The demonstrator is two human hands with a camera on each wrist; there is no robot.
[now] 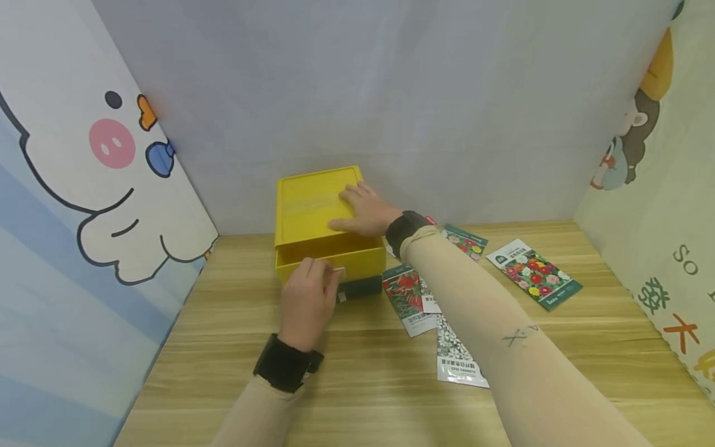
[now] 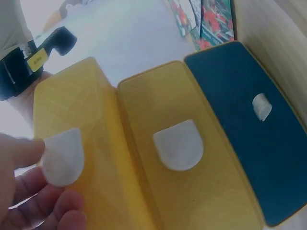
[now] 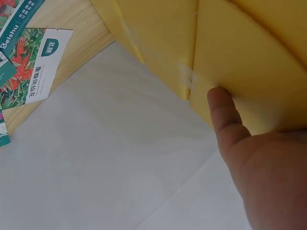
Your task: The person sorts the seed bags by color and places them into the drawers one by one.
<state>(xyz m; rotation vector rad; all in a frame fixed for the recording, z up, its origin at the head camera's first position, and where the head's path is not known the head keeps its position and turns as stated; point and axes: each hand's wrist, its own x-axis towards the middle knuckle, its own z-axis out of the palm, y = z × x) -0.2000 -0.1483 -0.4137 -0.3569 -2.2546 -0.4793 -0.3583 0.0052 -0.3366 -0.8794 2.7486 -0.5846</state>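
Observation:
A small yellow drawer box (image 1: pixel 307 208) stands against the back wall. Its top drawer (image 1: pixel 364 263) is pulled partway out. My left hand (image 1: pixel 306 304) pinches this drawer's white pull tab (image 2: pixel 64 160) between thumb and fingers. On the lid, my right hand (image 1: pixel 370 212) rests with fingers spread, its thumb against the yellow surface. The left wrist view also shows a yellow middle drawer (image 2: pixel 168 105) and a dark teal bottom drawer (image 2: pixel 240 110), each with a white tab. Little of the top drawer's inside shows in the head view.
Several seed packets lie right of the box, among them a red-flower packet (image 1: pixel 406 298) and a white-flower packet (image 1: pixel 455 354), partly under my right forearm. A colourful flower packet (image 1: pixel 535 273) lies apart, farther right. Printed panels flank the wooden table (image 1: pixel 357 397).

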